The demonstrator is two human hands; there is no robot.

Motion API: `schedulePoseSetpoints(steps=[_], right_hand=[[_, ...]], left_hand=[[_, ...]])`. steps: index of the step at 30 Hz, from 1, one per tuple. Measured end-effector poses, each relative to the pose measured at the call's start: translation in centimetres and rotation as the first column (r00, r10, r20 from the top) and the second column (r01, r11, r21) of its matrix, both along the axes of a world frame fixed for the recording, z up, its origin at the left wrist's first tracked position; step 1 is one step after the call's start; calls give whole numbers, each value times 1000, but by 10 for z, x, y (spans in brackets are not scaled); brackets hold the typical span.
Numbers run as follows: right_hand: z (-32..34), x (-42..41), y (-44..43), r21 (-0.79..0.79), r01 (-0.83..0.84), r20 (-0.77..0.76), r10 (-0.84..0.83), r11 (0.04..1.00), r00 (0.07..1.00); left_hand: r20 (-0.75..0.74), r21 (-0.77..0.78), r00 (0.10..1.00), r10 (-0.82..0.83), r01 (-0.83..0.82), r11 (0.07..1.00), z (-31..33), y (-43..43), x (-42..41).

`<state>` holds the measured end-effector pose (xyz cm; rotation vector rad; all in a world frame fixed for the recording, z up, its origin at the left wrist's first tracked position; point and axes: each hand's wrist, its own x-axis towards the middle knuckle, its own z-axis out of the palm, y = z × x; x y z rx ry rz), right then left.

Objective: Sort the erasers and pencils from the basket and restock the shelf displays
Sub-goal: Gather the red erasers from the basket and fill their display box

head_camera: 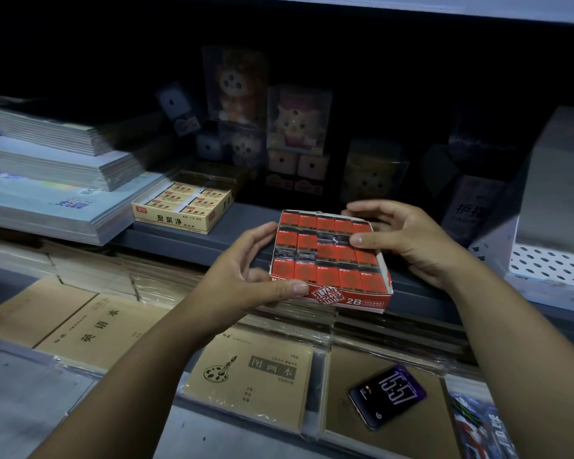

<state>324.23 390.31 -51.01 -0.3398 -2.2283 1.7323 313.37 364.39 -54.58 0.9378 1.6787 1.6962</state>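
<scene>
A red display box of 2B erasers (332,260) is held in the air just in front of the grey shelf edge (186,240), tilted towards me. My left hand (246,276) grips its near left corner, thumb on the front wall. My right hand (408,240) holds the far right side, thumb on top of the erasers. Several red-wrapped erasers fill the box in rows. A yellow box of erasers (183,207) stands on the shelf to the left.
Stacks of notebooks (53,180) lie on the shelf at the left. Boxed toy figures (295,127) stand at the back. A white perforated rack (550,260) is on the right. Below, brown exercise books (256,376) and a phone (386,395) lie.
</scene>
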Motion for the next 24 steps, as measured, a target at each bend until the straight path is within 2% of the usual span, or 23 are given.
schedulePoseSetpoints(steps=[7, 24], right_hand=[[-5, 8, -1, 30, 94, -43, -93, 995, 995], [-4, 5, -4, 32, 115, -35, -113, 993, 993]], left_hand=[[6, 1, 1000, 19, -19, 1000, -1, 0, 3], [7, 0, 1000, 23, -23, 1000, -5, 0, 2]])
